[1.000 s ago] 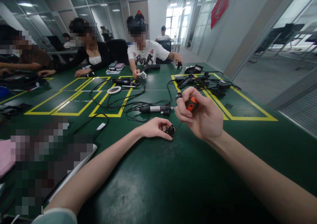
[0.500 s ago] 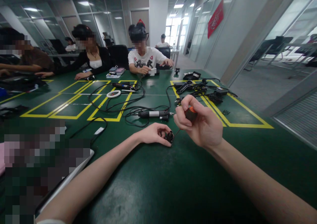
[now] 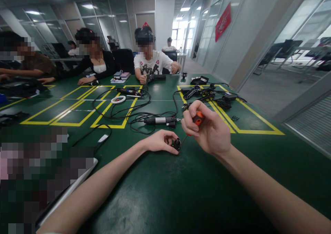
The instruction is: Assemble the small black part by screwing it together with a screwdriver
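My left hand [image 3: 159,141] rests on the green table [image 3: 181,192], fingers pinched round a small black round part [image 3: 177,144]. My right hand [image 3: 207,130] is closed on an orange-and-black screwdriver [image 3: 198,118], held tilted above the part. Its thin shaft slopes down left, and the tip meets the black part. Just beyond my hands lies a black-and-silver electric tool [image 3: 160,121] with its cable.
Black cables [image 3: 124,110] loop across yellow-taped squares, with a white ring [image 3: 118,99]. More black gear [image 3: 207,92] lies at the right rear. Three people sit at the far side and left. A pale flat object [image 3: 67,192] lies by my left forearm.
My right hand has shifted its grip slightly on the screwdriver handle. My left hand stays on the black part. The person opposite has put down a white object.
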Action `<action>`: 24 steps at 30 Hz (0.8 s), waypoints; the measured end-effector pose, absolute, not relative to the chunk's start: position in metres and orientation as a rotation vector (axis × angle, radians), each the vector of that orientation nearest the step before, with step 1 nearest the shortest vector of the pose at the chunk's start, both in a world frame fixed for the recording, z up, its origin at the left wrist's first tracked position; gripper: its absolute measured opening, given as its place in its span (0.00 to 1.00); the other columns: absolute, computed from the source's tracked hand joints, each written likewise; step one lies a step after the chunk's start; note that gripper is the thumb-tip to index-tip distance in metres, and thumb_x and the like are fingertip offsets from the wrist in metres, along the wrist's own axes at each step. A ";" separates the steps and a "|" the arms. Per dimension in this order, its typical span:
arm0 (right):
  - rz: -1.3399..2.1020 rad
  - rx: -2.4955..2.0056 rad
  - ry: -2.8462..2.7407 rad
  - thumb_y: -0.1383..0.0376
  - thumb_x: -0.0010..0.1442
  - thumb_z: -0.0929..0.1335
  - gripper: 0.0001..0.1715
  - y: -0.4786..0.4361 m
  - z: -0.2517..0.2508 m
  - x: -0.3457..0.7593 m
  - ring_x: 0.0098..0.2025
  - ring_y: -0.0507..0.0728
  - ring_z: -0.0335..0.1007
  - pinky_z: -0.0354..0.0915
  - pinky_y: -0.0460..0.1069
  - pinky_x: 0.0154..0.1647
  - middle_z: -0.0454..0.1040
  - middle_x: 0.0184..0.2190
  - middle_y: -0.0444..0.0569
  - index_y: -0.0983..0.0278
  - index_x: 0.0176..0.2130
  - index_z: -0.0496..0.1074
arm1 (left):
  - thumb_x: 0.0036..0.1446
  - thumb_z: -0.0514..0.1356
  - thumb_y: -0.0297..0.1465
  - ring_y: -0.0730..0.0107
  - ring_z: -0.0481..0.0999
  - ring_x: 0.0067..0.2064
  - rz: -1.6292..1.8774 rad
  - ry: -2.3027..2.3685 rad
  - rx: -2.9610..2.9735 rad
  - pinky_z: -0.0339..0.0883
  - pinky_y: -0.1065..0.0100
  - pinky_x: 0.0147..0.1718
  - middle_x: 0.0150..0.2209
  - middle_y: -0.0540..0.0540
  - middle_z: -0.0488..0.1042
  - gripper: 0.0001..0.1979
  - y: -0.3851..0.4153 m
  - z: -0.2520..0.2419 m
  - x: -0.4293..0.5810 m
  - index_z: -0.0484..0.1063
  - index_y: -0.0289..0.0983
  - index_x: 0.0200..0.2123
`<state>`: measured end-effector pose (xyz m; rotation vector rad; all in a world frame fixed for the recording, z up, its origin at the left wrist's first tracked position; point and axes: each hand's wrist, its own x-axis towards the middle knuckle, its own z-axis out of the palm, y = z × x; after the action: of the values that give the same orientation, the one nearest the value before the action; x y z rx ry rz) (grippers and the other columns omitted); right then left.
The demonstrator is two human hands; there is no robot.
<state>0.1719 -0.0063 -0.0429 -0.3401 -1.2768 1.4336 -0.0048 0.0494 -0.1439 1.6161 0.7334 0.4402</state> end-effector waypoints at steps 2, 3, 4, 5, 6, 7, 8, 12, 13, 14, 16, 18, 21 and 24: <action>1.407 -0.358 -1.282 0.55 0.64 0.70 0.15 -0.006 -0.044 0.172 0.18 0.49 0.48 0.48 0.45 0.19 0.60 0.19 0.37 0.59 0.33 0.65 | 0.38 0.78 0.39 0.77 0.67 0.28 0.441 0.735 1.618 0.57 0.72 0.29 0.27 0.54 0.72 0.28 0.049 -0.143 -0.005 0.77 0.34 0.41; 1.395 -0.367 -1.289 0.55 0.64 0.70 0.15 -0.005 -0.044 0.172 0.18 0.49 0.50 0.49 0.45 0.19 0.62 0.19 0.37 0.59 0.33 0.65 | 0.38 0.78 0.39 0.77 0.67 0.28 0.441 0.733 1.619 0.57 0.72 0.29 0.27 0.54 0.72 0.28 0.049 -0.142 -0.005 0.77 0.33 0.41; 1.385 -0.374 -1.297 0.55 0.64 0.71 0.15 -0.005 -0.044 0.172 0.18 0.49 0.51 0.50 0.45 0.19 0.63 0.20 0.38 0.59 0.33 0.65 | 0.38 0.78 0.39 0.77 0.67 0.28 0.438 0.731 1.622 0.57 0.72 0.29 0.28 0.53 0.73 0.28 0.049 -0.142 -0.005 0.77 0.33 0.41; 1.375 -0.382 -1.305 0.55 0.64 0.71 0.16 -0.004 -0.044 0.173 0.18 0.49 0.54 0.52 0.46 0.19 0.64 0.21 0.38 0.60 0.32 0.65 | 0.39 0.78 0.40 0.77 0.67 0.28 0.431 0.729 1.625 0.57 0.72 0.29 0.28 0.53 0.73 0.28 0.049 -0.142 -0.005 0.77 0.33 0.42; 1.367 -0.388 -1.312 0.54 0.64 0.70 0.17 -0.003 -0.043 0.173 0.19 0.49 0.56 0.53 0.46 0.19 0.65 0.21 0.39 0.60 0.31 0.66 | 0.39 0.78 0.40 0.77 0.67 0.28 0.427 0.729 1.627 0.57 0.72 0.29 0.28 0.53 0.73 0.28 0.048 -0.142 -0.005 0.77 0.33 0.42; 1.363 -0.392 -1.317 0.54 0.65 0.70 0.18 -0.003 -0.043 0.173 0.19 0.50 0.57 0.55 0.47 0.20 0.65 0.22 0.40 0.61 0.30 0.66 | 0.39 0.78 0.40 0.77 0.67 0.28 0.424 0.730 1.626 0.57 0.72 0.29 0.28 0.53 0.73 0.28 0.048 -0.141 -0.005 0.77 0.33 0.42; 1.364 -0.394 -1.318 0.53 0.65 0.70 0.19 -0.002 -0.042 0.174 0.20 0.50 0.58 0.55 0.47 0.21 0.65 0.22 0.40 0.61 0.29 0.67 | 0.39 0.78 0.40 0.77 0.67 0.28 0.425 0.731 1.624 0.57 0.72 0.29 0.28 0.53 0.73 0.27 0.048 -0.141 -0.005 0.77 0.33 0.42; 1.406 -0.380 -1.294 0.54 0.66 0.69 0.20 -0.004 -0.040 0.173 0.20 0.49 0.53 0.52 0.46 0.21 0.60 0.21 0.39 0.62 0.27 0.67 | 0.39 0.77 0.38 0.77 0.67 0.29 0.435 0.729 1.620 0.57 0.72 0.29 0.29 0.53 0.73 0.27 0.048 -0.141 -0.005 0.77 0.33 0.41; 1.414 -0.376 -1.289 0.54 0.66 0.69 0.20 -0.004 -0.040 0.173 0.20 0.49 0.52 0.51 0.46 0.20 0.59 0.20 0.39 0.62 0.28 0.67 | 0.39 0.77 0.38 0.77 0.67 0.29 0.434 0.728 1.621 0.57 0.72 0.29 0.29 0.53 0.74 0.26 0.048 -0.141 -0.005 0.77 0.33 0.41; 1.418 -0.375 -1.286 0.53 0.66 0.69 0.19 -0.005 -0.041 0.172 0.20 0.49 0.51 0.50 0.46 0.20 0.59 0.20 0.39 0.62 0.28 0.67 | 0.39 0.77 0.38 0.77 0.67 0.28 0.432 0.727 1.621 0.57 0.72 0.29 0.29 0.53 0.73 0.26 0.048 -0.140 -0.005 0.77 0.33 0.41; 1.414 -0.379 -1.281 0.53 0.66 0.69 0.17 -0.006 -0.042 0.171 0.20 0.50 0.50 0.49 0.46 0.20 0.59 0.20 0.38 0.61 0.31 0.66 | 0.39 0.78 0.39 0.77 0.67 0.28 0.427 0.728 1.619 0.57 0.72 0.29 0.28 0.53 0.73 0.27 0.048 -0.139 -0.004 0.77 0.33 0.41; 1.404 -0.382 -1.284 0.53 0.66 0.69 0.16 -0.006 -0.043 0.171 0.19 0.50 0.51 0.51 0.46 0.20 0.61 0.20 0.37 0.60 0.33 0.65 | 0.39 0.78 0.39 0.77 0.67 0.28 0.423 0.729 1.622 0.58 0.72 0.29 0.28 0.53 0.73 0.27 0.047 -0.139 -0.004 0.77 0.33 0.41; 1.374 -0.397 -1.307 0.52 0.65 0.70 0.17 -0.004 -0.044 0.172 0.19 0.50 0.57 0.55 0.47 0.21 0.65 0.21 0.39 0.60 0.32 0.66 | 0.39 0.78 0.39 0.77 0.67 0.29 0.425 0.728 1.623 0.58 0.72 0.29 0.28 0.53 0.73 0.27 0.047 -0.139 -0.004 0.77 0.33 0.41; 1.371 -0.415 -1.319 0.52 0.65 0.70 0.20 -0.003 -0.042 0.173 0.20 0.50 0.58 0.56 0.47 0.21 0.64 0.22 0.41 0.61 0.29 0.67 | 0.38 0.78 0.40 0.77 0.67 0.28 0.432 0.728 1.617 0.57 0.72 0.29 0.28 0.54 0.73 0.27 0.048 -0.141 -0.004 0.77 0.34 0.41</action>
<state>0.1733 -0.0027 -0.0416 -0.4145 -1.3192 1.3707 -0.0038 0.0481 -0.1408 1.6173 0.7278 0.4323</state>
